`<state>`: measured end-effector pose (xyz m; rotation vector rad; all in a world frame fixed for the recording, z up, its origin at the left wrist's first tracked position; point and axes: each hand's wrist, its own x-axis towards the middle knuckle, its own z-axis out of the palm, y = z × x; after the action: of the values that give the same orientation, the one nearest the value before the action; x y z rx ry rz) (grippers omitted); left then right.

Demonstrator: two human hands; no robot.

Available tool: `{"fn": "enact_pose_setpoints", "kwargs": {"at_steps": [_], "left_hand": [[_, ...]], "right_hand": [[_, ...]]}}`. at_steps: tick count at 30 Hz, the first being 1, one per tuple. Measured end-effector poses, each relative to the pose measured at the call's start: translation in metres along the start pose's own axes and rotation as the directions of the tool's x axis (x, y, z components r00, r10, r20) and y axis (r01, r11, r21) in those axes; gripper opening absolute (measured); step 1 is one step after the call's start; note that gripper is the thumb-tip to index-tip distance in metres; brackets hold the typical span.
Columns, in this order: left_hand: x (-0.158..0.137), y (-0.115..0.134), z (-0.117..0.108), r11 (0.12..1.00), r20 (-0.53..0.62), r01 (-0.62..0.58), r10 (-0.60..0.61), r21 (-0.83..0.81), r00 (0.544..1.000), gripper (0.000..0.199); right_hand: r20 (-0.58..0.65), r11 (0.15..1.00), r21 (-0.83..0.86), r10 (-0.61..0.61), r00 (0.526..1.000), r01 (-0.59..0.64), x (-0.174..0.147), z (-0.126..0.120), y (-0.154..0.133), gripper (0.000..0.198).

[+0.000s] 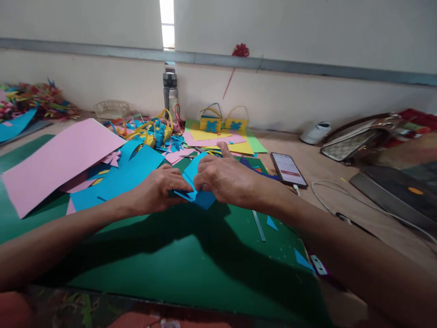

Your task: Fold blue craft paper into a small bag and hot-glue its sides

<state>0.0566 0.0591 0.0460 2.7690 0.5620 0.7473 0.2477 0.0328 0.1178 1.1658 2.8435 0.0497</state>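
A folded piece of blue paper (204,200) is held between both hands above the green mat (164,259). My left hand (162,189) pinches its left edge, fingers closed. My right hand (221,177) grips the paper from above with curled fingers, its thumb raised; the fingertips are partly hidden. Left of the hands lies a larger blue sheet (136,175), and beyond it a pink sheet (68,159) is tilted over other paper pieces. Blue scraps (272,223) and a thin clear strip (258,225) rest on the mat to the right.
Small yellow paper bags (210,124) with blue bows stand at the back on coloured sheets. Blue and yellow paper pieces (153,132) are heaped beside them. To the right are a phone (288,169) on a cable, a handbag (355,143) and a dark case (392,193). A bottle (170,91) stands by the wall.
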Motion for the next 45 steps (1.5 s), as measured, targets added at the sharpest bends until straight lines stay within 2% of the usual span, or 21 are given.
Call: {"fn": "enact_pose_setpoints", "kwargs": {"at_steps": [3, 6, 7, 9, 11, 13, 16, 23, 25, 28, 31, 33, 35, 38, 42, 45], "left_hand": [[0.005, 0.005, -0.003, 0.998, 0.057, -0.007, 0.01, -0.058, 0.998, 0.011], [0.011, 0.007, -0.003, 0.99, 0.048, 0.054, -0.048, -0.13, 0.998, 0.014], [0.012, 0.007, -0.003, 0.982, 0.024, 0.087, -0.084, -0.17, 0.996, 0.014], [0.015, 0.006, -0.003, 0.952, -0.015, 0.168, -0.177, -0.255, 0.984, 0.014], [0.017, 0.004, -0.004, 0.906, -0.011, 0.271, -0.29, -0.326, 0.957, 0.016], [0.02, 0.003, -0.006, 0.849, 0.038, 0.37, -0.385, -0.378, 0.922, 0.018], [0.025, 0.004, -0.011, 0.785, 0.097, 0.443, -0.448, -0.433, 0.889, 0.019], [0.038, 0.01, -0.016, 0.775, 0.208, 0.446, -0.395, -0.448, 0.895, 0.018], [0.04, 0.013, -0.014, 0.798, 0.23, 0.427, -0.361, -0.425, 0.904, 0.019], [0.042, 0.02, -0.007, 0.88, 0.223, 0.348, -0.287, -0.322, 0.932, 0.023], [0.042, 0.03, 0.004, 0.962, 0.196, 0.261, -0.242, -0.078, 0.95, 0.021], [0.041, 0.036, 0.011, 0.97, 0.186, 0.217, -0.235, 0.111, 0.954, 0.018], [0.04, 0.042, 0.018, 0.956, 0.192, 0.161, -0.21, 0.245, 0.959, 0.017], [0.037, 0.048, 0.022, 0.944, 0.219, 0.097, -0.172, 0.316, 0.961, 0.018], [0.033, 0.048, 0.018, 0.934, 0.217, 0.113, -0.194, 0.338, 0.956, 0.014], [0.026, 0.044, 0.012, 0.929, 0.194, 0.142, -0.218, 0.342, 0.956, 0.018]], "right_hand": [[-0.033, 0.999, -0.053, -0.006, 0.999, 0.005, 0.001, 0.001, 0.0, 0.028], [-0.223, 0.997, -0.065, 0.032, 0.974, -0.048, -0.002, 0.005, 0.001, 0.021], [-0.319, 0.994, -0.055, 0.074, 0.945, -0.097, -0.005, 0.006, 0.0, 0.02], [-0.493, 0.981, -0.006, 0.165, 0.854, -0.193, -0.013, 0.009, -0.001, 0.022], [-0.588, 0.972, 0.05, 0.214, 0.78, -0.229, -0.025, 0.014, -0.004, 0.024], [-0.626, 0.968, 0.092, 0.239, 0.742, -0.234, -0.037, 0.021, -0.009, 0.024], [-0.647, 0.96, 0.147, 0.277, 0.711, -0.24, -0.051, 0.036, -0.017, 0.022], [-0.681, 0.931, 0.283, 0.365, 0.635, -0.231, -0.062, 0.059, -0.023, 0.017], [-0.678, 0.935, 0.273, 0.355, 0.644, -0.227, -0.062, 0.06, -0.022, 0.021], [-0.626, 0.946, 0.231, 0.322, 0.711, -0.226, -0.061, 0.06, -0.02, 0.031], [-0.535, 0.95, 0.2, 0.31, 0.786, -0.238, -0.06, 0.064, -0.019, 0.032], [-0.497, 0.954, 0.175, 0.299, 0.815, -0.244, -0.06, 0.067, -0.018, 0.029], [-0.488, 0.958, 0.142, 0.286, 0.825, -0.248, -0.06, 0.072, -0.018, 0.021], [-0.491, 0.964, 0.098, 0.262, 0.831, -0.246, -0.06, 0.078, -0.016, 0.008], [-0.505, 0.971, 0.074, 0.232, 0.831, -0.227, -0.061, 0.083, -0.013, 0.011], [-0.517, 0.971, 0.071, 0.232, 0.824, -0.229, -0.063, 0.086, -0.01, 0.011]]}}
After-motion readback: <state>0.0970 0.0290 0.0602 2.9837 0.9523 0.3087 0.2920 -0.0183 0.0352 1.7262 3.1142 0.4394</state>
